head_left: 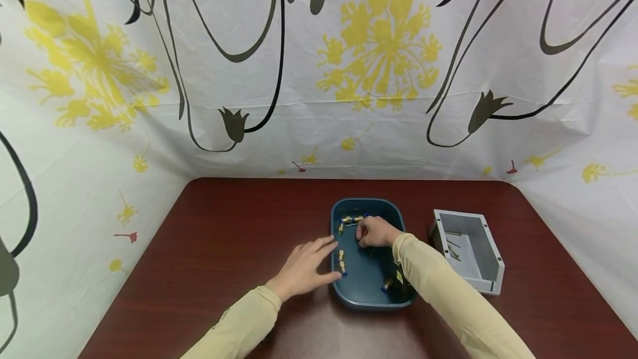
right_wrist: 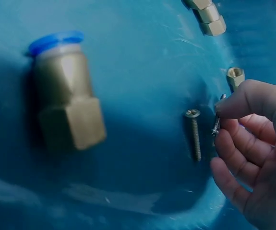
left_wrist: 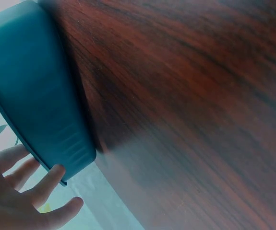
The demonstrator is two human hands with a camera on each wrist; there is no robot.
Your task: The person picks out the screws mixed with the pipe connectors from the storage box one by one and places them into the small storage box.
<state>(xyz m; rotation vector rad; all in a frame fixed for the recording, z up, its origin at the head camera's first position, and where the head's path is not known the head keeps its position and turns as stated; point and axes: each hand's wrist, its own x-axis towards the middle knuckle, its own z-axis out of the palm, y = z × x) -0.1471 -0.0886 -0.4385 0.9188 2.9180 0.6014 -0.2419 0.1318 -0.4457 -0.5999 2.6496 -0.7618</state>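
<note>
With thumb and fingertips my right hand (head_left: pixel 377 231) pinches a small metal screw (right_wrist: pixel 216 126) inside the blue plastic bin (head_left: pixel 374 306). Beside those fingers a second screw (right_wrist: pixel 196 136) lies on the bin's floor. A brass fitting with a blue collar (right_wrist: pixel 70 98) looms large in the right wrist view, and another brass piece (right_wrist: pixel 235 76) sits just past the thumb. My left hand (head_left: pixel 310 266) is at the bin's left side with its fingers spread, the fingertips at the rim. Its fingers look extended in the left wrist view too, against the bin's outer wall (left_wrist: pixel 37 86).
To the right of the bin stands a grey open box (head_left: pixel 493 262) with several screws (head_left: pixel 452 248) in it. More brass fittings (head_left: pixel 341 262) lie along the bin's left side. A patterned cloth (head_left: pixel 299 98) hangs behind the dark wooden table (head_left: pixel 239 226).
</note>
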